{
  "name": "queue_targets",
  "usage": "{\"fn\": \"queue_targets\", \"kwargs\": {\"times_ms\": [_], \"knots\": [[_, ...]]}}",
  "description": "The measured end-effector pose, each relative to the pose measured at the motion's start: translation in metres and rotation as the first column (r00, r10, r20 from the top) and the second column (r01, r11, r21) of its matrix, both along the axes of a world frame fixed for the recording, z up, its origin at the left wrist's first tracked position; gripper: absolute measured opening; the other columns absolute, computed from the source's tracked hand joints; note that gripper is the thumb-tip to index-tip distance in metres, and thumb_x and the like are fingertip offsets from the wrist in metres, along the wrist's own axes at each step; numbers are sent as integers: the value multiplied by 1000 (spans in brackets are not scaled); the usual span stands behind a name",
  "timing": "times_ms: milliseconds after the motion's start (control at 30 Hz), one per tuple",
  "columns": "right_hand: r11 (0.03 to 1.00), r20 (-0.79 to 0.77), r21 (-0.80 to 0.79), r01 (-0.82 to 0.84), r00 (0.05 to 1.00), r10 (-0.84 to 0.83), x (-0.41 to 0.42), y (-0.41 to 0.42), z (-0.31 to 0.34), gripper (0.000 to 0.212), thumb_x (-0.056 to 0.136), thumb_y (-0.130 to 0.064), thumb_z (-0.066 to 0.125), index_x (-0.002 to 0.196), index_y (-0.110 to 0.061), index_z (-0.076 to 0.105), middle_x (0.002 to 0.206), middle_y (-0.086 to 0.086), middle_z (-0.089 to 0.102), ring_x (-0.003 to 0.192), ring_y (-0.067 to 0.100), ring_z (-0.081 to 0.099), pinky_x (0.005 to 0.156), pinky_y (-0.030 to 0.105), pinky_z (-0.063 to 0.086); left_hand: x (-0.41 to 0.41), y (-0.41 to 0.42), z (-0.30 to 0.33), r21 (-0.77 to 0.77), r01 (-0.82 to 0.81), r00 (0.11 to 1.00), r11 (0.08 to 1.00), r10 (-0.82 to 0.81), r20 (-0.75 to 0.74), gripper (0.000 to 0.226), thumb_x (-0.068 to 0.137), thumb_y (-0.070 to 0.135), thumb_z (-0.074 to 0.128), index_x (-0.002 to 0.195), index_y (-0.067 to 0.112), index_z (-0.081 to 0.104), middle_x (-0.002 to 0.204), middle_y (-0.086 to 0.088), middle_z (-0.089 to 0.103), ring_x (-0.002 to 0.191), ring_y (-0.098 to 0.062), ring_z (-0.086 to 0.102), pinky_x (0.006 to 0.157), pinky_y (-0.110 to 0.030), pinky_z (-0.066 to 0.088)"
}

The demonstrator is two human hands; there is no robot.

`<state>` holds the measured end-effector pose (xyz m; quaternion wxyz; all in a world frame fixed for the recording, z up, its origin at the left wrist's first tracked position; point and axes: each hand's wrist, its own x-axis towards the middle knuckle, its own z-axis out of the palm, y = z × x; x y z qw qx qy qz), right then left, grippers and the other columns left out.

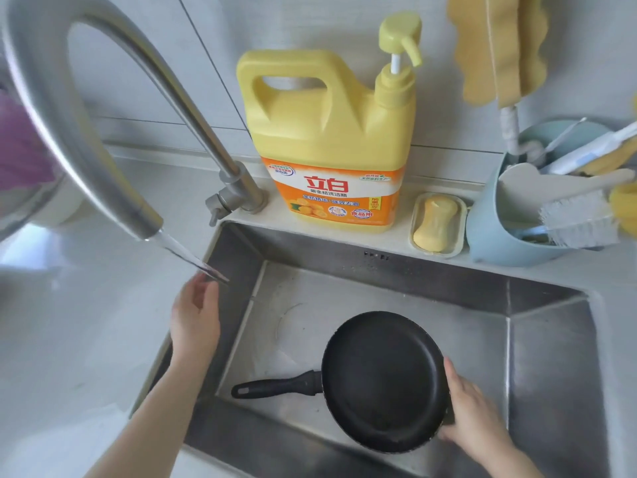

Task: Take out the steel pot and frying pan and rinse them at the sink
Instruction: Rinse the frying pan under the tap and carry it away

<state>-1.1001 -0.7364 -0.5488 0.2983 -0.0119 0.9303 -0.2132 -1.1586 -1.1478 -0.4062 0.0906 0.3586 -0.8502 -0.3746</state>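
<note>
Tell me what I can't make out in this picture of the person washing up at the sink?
- Steel pot: none shows in the head view, so I cannot say where it is.
- Right hand: its fingertips are hidden behind the frying pan rim it grips.
- Left hand: under the running water, palm hidden.
- Small print on the yellow soap jug: too small to read.
- Blue tub of brushes: cut off by the right edge.

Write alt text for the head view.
A black frying pan sits in a steel sink, its rim gripped by the right hand, while the left hand reaches under the faucet's running water. Yellow detergent jug behind.
</note>
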Motion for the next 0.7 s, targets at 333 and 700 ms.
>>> {"fn": "queue_targets", "kwargs": {"times_ms": [333,700], "knots": [[999,45,39,-15,999,14,-3,-2,3,130,68,-47,79,153,-18,-15,141,-3,42,127,16,45,97,24,42,-103,5,51,425,-23,951,905,151,-271,26,84,39,45,64,23,39,69,1,37,60,-12,32,60,-33,25],[998,70,55,-12,997,8,-2,-2,-4,131,66,-41,82,153,-21,-15,141,-4,44,125,16,47,91,25,46,-52,30,22,339,27,980,940,43,-196,54,99,23,54,150,16,35,144,-1,51,122,-16,56,106,-30,41]]}}
